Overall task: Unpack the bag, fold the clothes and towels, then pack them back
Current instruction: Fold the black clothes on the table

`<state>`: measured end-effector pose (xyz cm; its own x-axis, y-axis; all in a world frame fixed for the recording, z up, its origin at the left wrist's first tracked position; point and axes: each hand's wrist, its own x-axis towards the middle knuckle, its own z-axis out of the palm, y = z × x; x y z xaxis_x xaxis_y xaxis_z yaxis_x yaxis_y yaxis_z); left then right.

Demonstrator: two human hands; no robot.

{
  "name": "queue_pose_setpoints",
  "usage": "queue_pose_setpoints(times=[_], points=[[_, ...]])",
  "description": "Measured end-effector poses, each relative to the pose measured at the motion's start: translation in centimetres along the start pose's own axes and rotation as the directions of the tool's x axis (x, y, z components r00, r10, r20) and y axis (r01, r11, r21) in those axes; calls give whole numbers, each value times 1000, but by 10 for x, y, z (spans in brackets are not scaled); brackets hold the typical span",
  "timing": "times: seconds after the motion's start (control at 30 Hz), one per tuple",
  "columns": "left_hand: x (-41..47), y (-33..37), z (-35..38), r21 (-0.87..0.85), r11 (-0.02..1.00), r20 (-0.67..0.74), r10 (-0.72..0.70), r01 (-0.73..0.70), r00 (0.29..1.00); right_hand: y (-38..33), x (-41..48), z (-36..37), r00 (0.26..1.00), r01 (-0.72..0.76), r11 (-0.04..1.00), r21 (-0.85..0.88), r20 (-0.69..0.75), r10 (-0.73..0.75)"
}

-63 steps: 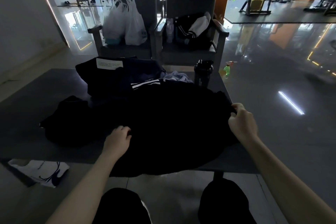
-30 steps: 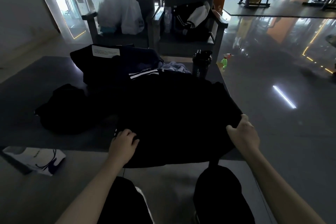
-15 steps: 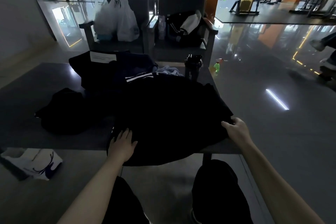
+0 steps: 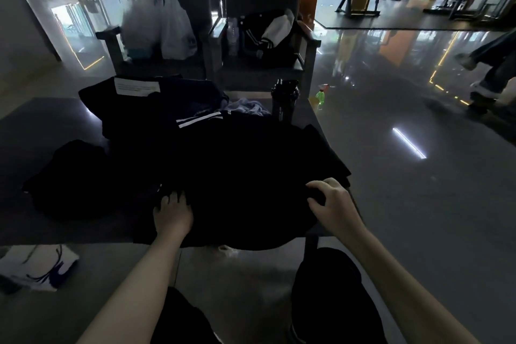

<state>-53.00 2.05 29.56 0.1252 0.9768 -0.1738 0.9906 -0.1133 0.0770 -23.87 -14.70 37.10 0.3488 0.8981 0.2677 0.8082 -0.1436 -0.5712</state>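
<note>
since half a second ago the right hand point(image 4: 332, 204) has come inward from the table's right edge toward the middle of the black garment point(image 4: 251, 165), bringing a pinch of cloth with it, while the left hand point(image 4: 173, 212) has stayed planted near the garment's left near side.

the left hand lies flat, fingers straight and a little spread, pressing the cloth onto the table point(image 4: 42, 134). the right hand is curled, thumb and fingers pinching a fold at the garment's right near corner.

the garment covers the near right part of the table, its near end drooping over the table's near edge above the person's knees. beyond it lie a piece with white stripes point(image 4: 199, 119), a dark item with a white label point(image 4: 136, 86), a pale bluish cloth point(image 4: 245, 107) and a black shaker bottle point(image 4: 284, 103); a crumpled black piece point(image 4: 69, 176) sits to the left.

the step looks like folding the right side across. to do it well, keep the flat hand as an anchor so the body does not slide, lift the pinched edge just clear, carry it straight over to the left side, then smooth from the crease outward. pull the drooping end up first, or the fold will come out skewed.

its long axis seems to run away from the person, near end over the table edge, far end toward the bottle. which end is the collar cannot be told in this dark cloth.
</note>
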Motion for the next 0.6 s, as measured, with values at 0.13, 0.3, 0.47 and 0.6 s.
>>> queue_pose_setpoints(times=[0.13,0.3,0.47,0.6], points=[[0,-12,-10,-192,979,-63,62,-73,996,2,4,5,965,-52,998,29,258,43],[-37,-33,7,-163,944,-261,239,-287,935,-3,5,12,967,5,1000,-6,256,-3],[-46,-57,10,-84,942,143,333,-324,932,-11,8,17,993,93,994,-55,81,-88],[-43,-62,7,85,940,114,321,-331,940,-13,11,12,993,119,991,-58,32,-117]])
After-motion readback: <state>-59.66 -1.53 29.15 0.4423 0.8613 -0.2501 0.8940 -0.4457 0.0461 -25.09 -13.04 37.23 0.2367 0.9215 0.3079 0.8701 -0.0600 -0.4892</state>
